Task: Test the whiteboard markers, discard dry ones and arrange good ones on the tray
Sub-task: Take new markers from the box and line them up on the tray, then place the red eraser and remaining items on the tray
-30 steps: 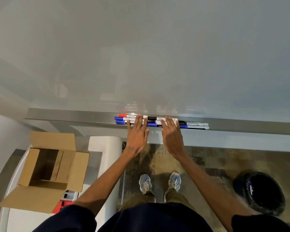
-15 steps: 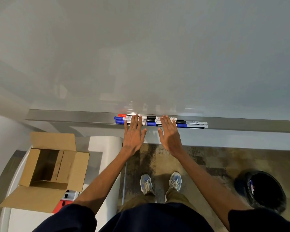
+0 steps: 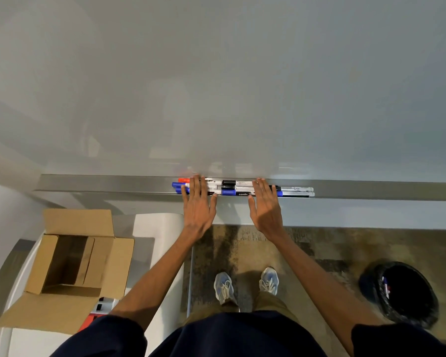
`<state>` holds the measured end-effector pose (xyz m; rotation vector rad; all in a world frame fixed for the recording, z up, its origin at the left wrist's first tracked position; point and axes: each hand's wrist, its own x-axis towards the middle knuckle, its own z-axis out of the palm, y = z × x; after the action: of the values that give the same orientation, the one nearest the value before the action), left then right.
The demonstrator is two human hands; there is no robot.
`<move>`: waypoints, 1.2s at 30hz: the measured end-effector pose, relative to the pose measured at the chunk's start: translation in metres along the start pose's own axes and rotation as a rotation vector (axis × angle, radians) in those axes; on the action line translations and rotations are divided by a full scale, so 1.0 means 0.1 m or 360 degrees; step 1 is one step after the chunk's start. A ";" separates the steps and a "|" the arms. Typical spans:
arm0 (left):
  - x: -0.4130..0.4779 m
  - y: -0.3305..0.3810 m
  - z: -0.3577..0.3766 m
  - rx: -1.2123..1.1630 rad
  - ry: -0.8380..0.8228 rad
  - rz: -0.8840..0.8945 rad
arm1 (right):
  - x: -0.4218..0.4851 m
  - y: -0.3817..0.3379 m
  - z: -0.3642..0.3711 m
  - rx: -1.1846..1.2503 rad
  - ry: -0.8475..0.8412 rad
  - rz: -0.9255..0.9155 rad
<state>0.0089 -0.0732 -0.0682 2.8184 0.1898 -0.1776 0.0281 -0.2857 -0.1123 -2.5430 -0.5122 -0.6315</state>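
At center frame, markers (image 3: 238,188) lie bunched in rows along the metal tray (image 3: 371,190) under the whiteboard (image 3: 216,86). Left hand (image 3: 197,204): fingers straight, flat on the left part of the bunch, near the red and blue caps. Right hand (image 3: 265,207): fingers straight too, flat on the right part. Neither grips anything. Lower left: open cardboard box (image 3: 70,266). Lower right: black bin (image 3: 402,292) on the floor, stray marker (image 3: 386,288) inside.

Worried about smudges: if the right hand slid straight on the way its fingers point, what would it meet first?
Probably the whiteboard, just past the tray: the right hand lies flat over the markers, fingers pointing at it.
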 end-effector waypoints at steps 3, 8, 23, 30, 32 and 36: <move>0.02 -0.04 0.02 -0.0007 -0.0038 0.0000 | -0.02 0.06 -0.02 -0.0031 0.0041 -0.0007; 0.00 -0.03 0.10 0.0003 -0.0050 0.0016 | -0.03 0.05 0.03 -0.0094 0.0117 -0.0037; -0.21 0.07 0.00 -0.0296 0.0227 -0.0015 | 0.28 -0.34 -0.19 0.0091 -0.0487 0.0169; -0.51 0.06 -0.11 -0.0494 0.0510 -0.0228 | 0.45 -0.59 -0.22 0.0355 -0.0552 0.0045; -0.61 0.04 -0.15 -0.0541 0.0561 -0.0322 | 0.48 -0.68 -0.23 0.0401 -0.0591 -0.0040; -0.88 0.01 -0.24 -0.0604 0.0711 -0.0535 | 0.51 -0.87 -0.21 0.0483 -0.0678 -0.0215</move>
<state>-0.0751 -0.0760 -0.0329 2.3889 0.7158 0.3812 0.0231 -0.2131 -0.0395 -2.3607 -0.8592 -0.0381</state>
